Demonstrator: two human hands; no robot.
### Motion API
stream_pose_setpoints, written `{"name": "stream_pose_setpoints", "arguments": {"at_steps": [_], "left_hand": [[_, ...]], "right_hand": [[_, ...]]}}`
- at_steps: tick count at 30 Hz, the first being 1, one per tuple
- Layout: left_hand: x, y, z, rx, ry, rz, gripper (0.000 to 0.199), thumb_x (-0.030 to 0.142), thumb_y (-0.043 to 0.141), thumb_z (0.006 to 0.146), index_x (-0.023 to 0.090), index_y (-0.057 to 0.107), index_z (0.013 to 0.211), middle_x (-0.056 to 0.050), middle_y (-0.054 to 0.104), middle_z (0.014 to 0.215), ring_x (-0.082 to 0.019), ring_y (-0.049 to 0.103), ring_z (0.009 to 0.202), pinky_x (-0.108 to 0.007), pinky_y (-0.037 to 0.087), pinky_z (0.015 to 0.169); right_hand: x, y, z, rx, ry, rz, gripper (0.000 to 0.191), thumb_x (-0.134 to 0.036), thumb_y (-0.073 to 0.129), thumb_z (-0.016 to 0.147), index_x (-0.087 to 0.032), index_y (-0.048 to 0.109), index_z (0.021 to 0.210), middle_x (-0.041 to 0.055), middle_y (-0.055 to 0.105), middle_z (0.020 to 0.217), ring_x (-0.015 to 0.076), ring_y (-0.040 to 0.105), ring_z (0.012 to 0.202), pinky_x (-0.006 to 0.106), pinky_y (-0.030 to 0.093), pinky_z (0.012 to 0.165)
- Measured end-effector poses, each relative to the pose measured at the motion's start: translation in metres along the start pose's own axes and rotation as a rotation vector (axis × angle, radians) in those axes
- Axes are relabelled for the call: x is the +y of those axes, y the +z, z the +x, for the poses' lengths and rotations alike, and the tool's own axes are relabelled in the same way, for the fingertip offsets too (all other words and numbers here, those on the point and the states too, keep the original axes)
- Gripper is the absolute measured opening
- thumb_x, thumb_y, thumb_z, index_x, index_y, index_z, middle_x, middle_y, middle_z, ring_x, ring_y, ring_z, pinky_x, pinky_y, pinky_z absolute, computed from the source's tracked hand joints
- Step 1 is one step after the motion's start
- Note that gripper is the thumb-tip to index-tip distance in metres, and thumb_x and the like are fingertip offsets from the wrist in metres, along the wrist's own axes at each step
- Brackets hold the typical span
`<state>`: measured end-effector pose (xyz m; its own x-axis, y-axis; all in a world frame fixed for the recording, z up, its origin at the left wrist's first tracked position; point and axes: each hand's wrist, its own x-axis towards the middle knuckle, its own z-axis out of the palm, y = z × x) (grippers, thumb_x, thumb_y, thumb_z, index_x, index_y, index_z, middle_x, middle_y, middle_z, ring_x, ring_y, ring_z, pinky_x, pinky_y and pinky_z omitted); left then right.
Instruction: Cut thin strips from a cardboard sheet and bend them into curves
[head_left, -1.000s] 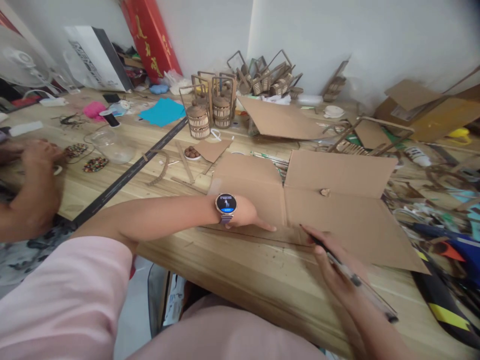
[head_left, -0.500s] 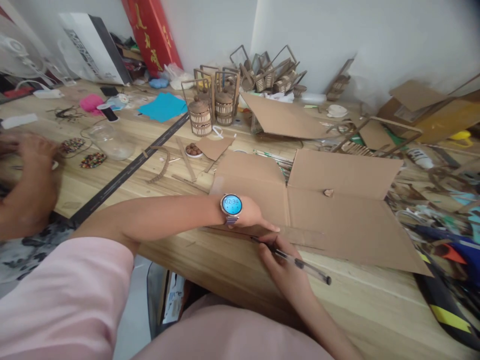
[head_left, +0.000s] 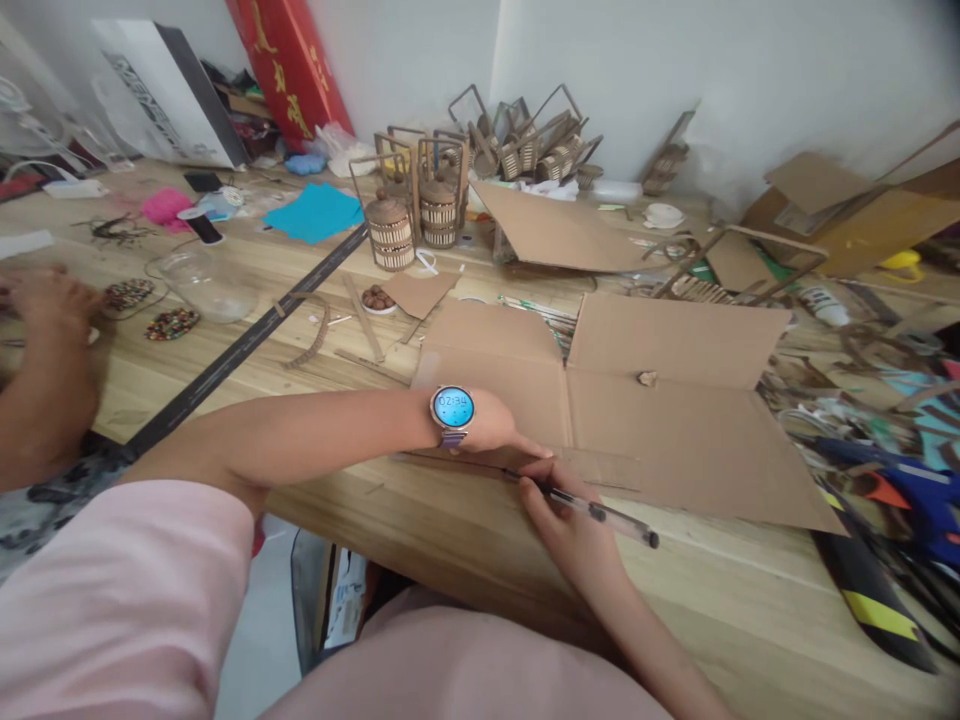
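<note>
A large piece of brown cardboard lies unfolded on the wooden table, with creases between its panels. My left hand, wearing a round watch, rests on its near left part, index finger stretched out and the other fingers mostly hidden. From under that fingertip a clear flat strip extends to the right. My right hand is closed around a pen, whose tip points left at the cardboard's near edge, just below my left hand. A small brown scrap sits on the cardboard.
Small lidded baskets stand behind, beside blue sheets. A bowl of brown beads is left of the cardboard. Another person's hand is at far left. A blue glue gun and scraps crowd the right.
The pen and my right hand have moved slightly right relative to the cardboard. My left hand stays pressed in place. The whole view has shifted a little.
</note>
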<state>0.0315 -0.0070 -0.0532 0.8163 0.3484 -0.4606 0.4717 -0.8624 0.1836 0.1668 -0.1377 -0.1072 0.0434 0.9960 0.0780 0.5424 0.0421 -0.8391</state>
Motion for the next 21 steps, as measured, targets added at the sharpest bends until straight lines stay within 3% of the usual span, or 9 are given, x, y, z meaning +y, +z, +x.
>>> {"name": "stream_pose_setpoints", "arguments": {"at_steps": [3, 6, 12, 14, 17, 21], "left_hand": [[0.003, -0.009, -0.002, -0.174, 0.025, 0.066, 0.116, -0.014, 0.068, 0.054, 0.045, 0.035, 0.148, 0.009, 0.055, 0.054, -0.015, 0.052, 0.054, -0.022, 0.039, 0.058], [0.007, -0.016, -0.004, -0.233, -0.002, 0.102, 0.121, -0.013, 0.069, 0.055, 0.049, 0.029, 0.150, 0.009, 0.057, 0.057, -0.015, 0.053, 0.055, -0.022, 0.040, 0.058], [0.009, -0.017, -0.003, -0.271, -0.022, 0.125, 0.122, -0.013, 0.070, 0.057, 0.048, 0.023, 0.152, 0.004, 0.066, 0.073, -0.017, 0.057, 0.062, -0.024, 0.042, 0.062], [0.010, -0.018, -0.003, -0.294, -0.025, 0.146, 0.123, -0.013, 0.070, 0.058, 0.048, 0.019, 0.152, 0.004, 0.067, 0.075, -0.018, 0.057, 0.064, -0.025, 0.043, 0.063], [0.011, -0.020, -0.003, -0.319, -0.037, 0.172, 0.123, -0.011, 0.070, 0.061, 0.051, 0.015, 0.152, 0.005, 0.065, 0.073, -0.018, 0.058, 0.064, -0.025, 0.044, 0.063], [0.010, -0.018, -0.003, -0.280, -0.038, 0.159, 0.122, -0.011, 0.070, 0.059, 0.052, 0.020, 0.150, 0.005, 0.066, 0.072, -0.019, 0.059, 0.063, -0.024, 0.042, 0.061]], "right_hand": [[0.004, -0.016, -0.002, 0.034, 0.016, -0.023, 0.025, -0.042, 0.051, 0.083, -0.024, 0.062, 0.071, 0.0008, 0.065, 0.064, 0.0174, 0.059, 0.059, 0.027, 0.045, 0.054], [0.018, -0.039, -0.009, 0.095, 0.086, -0.102, 0.026, -0.045, 0.052, 0.082, -0.024, 0.063, 0.071, 0.0000, 0.065, 0.061, 0.0179, 0.060, 0.058, 0.028, 0.045, 0.053], [0.054, -0.102, -0.030, 0.404, 0.266, -0.332, 0.025, -0.049, 0.057, 0.075, -0.025, 0.065, 0.068, 0.0025, 0.070, 0.065, 0.0222, 0.063, 0.057, 0.031, 0.044, 0.050], [0.058, -0.115, -0.034, 0.451, 0.279, -0.337, 0.023, -0.048, 0.058, 0.071, -0.026, 0.064, 0.065, 0.0032, 0.070, 0.065, 0.0235, 0.064, 0.057, 0.032, 0.044, 0.048], [0.051, -0.112, -0.033, 0.435, 0.220, -0.286, 0.024, -0.049, 0.059, 0.069, -0.026, 0.064, 0.063, 0.0035, 0.069, 0.062, 0.0231, 0.065, 0.058, 0.032, 0.045, 0.050], [0.025, -0.071, -0.025, 0.258, 0.115, -0.175, 0.027, -0.049, 0.057, 0.076, -0.024, 0.066, 0.068, 0.0032, 0.070, 0.064, 0.0205, 0.063, 0.060, 0.030, 0.048, 0.054]]}}
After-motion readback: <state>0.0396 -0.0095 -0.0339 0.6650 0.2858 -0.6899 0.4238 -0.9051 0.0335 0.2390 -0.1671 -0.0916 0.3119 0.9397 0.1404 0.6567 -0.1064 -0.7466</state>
